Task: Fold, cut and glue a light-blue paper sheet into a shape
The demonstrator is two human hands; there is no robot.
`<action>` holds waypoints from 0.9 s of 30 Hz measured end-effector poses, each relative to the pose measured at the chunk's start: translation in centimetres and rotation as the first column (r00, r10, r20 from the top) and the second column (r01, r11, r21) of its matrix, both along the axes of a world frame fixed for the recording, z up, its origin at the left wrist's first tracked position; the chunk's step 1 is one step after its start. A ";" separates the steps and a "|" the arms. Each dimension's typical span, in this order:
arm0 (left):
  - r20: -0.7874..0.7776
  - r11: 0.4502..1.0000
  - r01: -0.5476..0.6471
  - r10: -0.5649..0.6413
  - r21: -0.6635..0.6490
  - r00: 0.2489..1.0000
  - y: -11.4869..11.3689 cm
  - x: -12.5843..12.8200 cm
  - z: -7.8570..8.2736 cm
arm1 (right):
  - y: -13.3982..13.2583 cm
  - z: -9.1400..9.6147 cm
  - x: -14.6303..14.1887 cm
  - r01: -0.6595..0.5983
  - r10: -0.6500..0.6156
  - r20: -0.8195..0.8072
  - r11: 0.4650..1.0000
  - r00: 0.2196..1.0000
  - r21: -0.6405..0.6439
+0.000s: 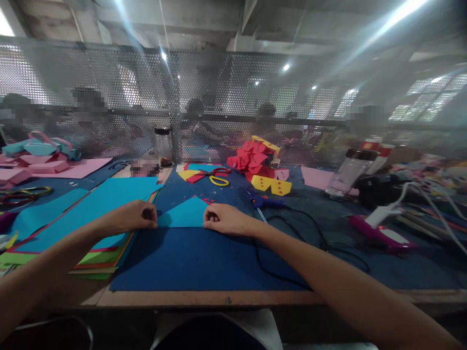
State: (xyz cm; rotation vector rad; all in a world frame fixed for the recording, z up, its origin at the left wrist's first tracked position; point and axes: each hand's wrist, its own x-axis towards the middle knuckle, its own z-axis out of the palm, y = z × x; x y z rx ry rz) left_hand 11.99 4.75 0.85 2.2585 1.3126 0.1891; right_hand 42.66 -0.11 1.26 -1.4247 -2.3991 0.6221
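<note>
Starting close in: wood along the table edge [164, 297], then a dark blue mat [197, 262]. On that mat, got the light blue paper piece [184, 215] lying peak-up between both hands, near edge pretty straight. Looks folded, though can't count layers.

Seeing the left hand [140, 215] curled in, thumb and fingertips brought together at the left corner. Same deal with the right hand [222, 219] at the opposite corner: thumb and forefinger pinching, other fingers tucked. Can't see under either grip.

Could easily end up skewed if tugged harder on one side, or wrinkled if pinched too tight. Also watch the red scraps [207, 200] just past the peak; could get trapped underneath and leave bumps.

To the left, got a stack of colored sheets [113, 199] right under the left forearm. Could slide if leaned on. Over right, see the glue gun [268, 201] just beyond the wrist, with a black cord [319, 228] passing by the forearm. Could get dragged if snagged. Can't tell if hot.

Further back: scissors [220, 184], dotted yellow pieces [280, 187], a red pile [253, 158], then mesh [226, 78].
</note>
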 end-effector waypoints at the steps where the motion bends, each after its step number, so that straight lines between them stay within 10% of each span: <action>1: 0.004 1.000 0.007 -0.007 -0.007 1.000 0.0 0.0 0.1 | 0.0 0.0 0.0 -0.002 0.002 -0.001 1.000 1.000 0.000; 27: 0.017 0.985 0.146 -0.145 -0.093 0.989 0.4 -1.3 1.4 | 0.2 -0.2 0.2 -0.031 0.031 -0.010 1.000 0.999 0.006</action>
